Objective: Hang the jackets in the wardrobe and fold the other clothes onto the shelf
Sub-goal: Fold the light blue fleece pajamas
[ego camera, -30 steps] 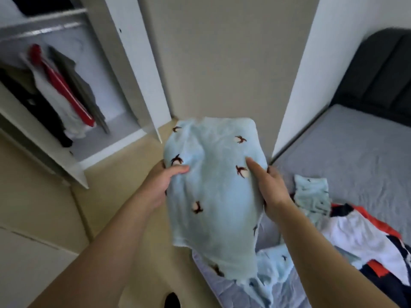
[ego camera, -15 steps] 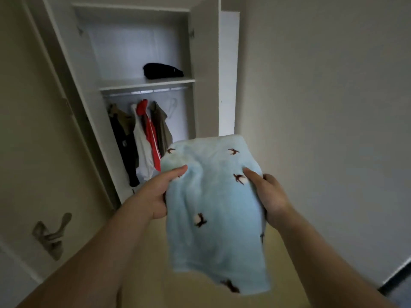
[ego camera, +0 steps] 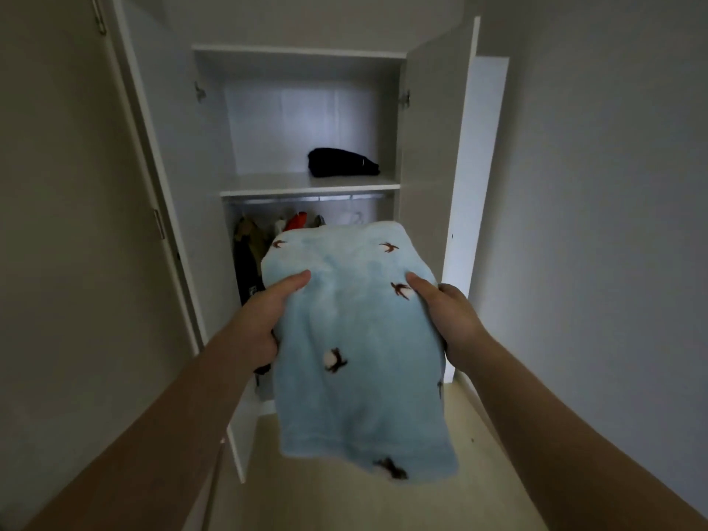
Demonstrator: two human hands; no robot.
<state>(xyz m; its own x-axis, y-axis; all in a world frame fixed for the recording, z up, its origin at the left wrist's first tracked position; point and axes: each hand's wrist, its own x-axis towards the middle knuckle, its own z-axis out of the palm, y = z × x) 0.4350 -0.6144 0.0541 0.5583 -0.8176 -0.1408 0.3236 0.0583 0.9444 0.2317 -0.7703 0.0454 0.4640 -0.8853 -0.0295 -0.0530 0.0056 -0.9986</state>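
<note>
A folded light blue garment (ego camera: 356, 339) with small brown bird prints is held up in front of the open white wardrobe (ego camera: 433, 147). My left hand (ego camera: 264, 316) grips its left edge, thumb on top. My right hand (ego camera: 448, 316) grips its right edge the same way. The garment's lower end hangs loose below my hands. Above it is the wardrobe shelf (ego camera: 276, 183), with a folded dark garment (ego camera: 343, 162) lying at its right. Under the shelf, jackets (ego camera: 249, 254) hang from a rail (ego camera: 299, 198); the blue garment hides most of them.
Both wardrobe doors stand open: the left door (ego camera: 161, 185) and the right door (ego camera: 433, 208). A plain wall (ego camera: 594, 224) runs along the right. Pale floor (ego camera: 344, 503) lies below.
The view swung from the bed and floor round to face the wardrobe squarely and came closer. Both hands kept hold of the blue garment and carried it up in front of the hanging jackets.
</note>
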